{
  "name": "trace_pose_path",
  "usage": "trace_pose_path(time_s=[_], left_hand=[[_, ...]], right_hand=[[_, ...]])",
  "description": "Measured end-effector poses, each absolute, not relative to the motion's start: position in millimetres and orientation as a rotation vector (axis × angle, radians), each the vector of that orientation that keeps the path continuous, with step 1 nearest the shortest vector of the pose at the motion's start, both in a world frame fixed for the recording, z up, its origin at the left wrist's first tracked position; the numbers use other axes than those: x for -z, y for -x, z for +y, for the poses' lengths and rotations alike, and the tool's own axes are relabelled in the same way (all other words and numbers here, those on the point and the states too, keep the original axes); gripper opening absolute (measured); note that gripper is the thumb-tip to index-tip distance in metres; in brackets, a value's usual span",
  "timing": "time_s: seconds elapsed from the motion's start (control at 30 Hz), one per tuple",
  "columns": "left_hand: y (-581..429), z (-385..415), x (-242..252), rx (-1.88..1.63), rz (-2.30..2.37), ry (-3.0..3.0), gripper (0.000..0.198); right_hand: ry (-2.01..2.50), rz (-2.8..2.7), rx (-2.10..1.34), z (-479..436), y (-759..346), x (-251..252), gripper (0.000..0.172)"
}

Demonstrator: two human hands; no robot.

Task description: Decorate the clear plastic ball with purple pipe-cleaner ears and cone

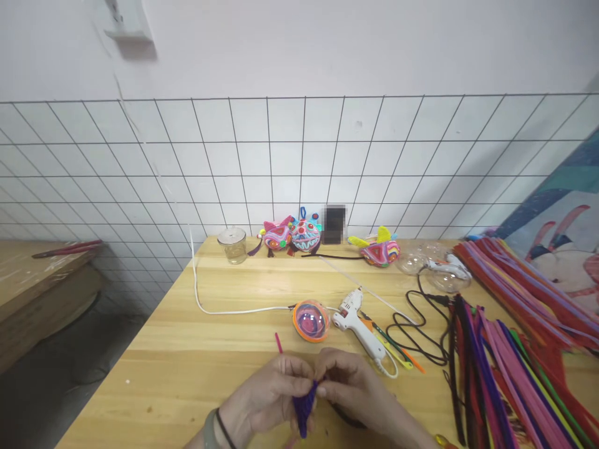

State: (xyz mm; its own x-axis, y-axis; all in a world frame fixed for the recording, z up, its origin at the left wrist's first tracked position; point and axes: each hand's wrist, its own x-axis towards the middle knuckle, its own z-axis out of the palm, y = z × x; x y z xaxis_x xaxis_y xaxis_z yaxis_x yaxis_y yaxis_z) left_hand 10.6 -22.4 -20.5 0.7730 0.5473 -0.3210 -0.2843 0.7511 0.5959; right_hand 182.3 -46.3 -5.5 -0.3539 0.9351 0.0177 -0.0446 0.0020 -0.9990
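Note:
Low in the frame, my left hand and my right hand meet over the wooden table. Both pinch a small coiled purple pipe-cleaner piece between the fingertips. A pink pipe-cleaner end pokes up just behind my left hand. A dark band circles my left wrist. Just beyond the hands lies a clear half-sphere wound with orange and pink, and beside it a white glue gun.
Several finished colourful pipe-cleaner figures and another stand at the table's back edge near a glass jar. Bundles of loose pipe cleaners cover the right side. Clear plastic half-spheres, a black cable and a white cord lie mid-table.

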Motion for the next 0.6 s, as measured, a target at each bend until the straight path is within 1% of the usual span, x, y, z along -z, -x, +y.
trace_pose_path(time_s=[0.13, 0.27, 0.5, 0.6], left_hand=[[-9.6, -23.6, 23.3, -0.422, 0.492, -0.538, 0.029], [-9.6, -24.1, 21.2, -0.41, 0.49, -0.533, 0.03], [-11.0, -24.6, 17.8, -0.333, 0.408, -0.513, 0.023], [-12.0, -25.9, 13.9, -0.349, 0.404, -0.47, 0.029]], right_hand=[[0.968, -1.566, -1.342, -47.7, -184.1, -1.9, 0.015], [0.918, -1.623, -1.258, -48.9, -184.5, -5.4, 0.014], [0.852, -1.604, -1.168, -52.5, -179.5, -3.5, 0.01], [0.842, -1.573, -1.123, -53.2, -177.2, -3.6, 0.009]])
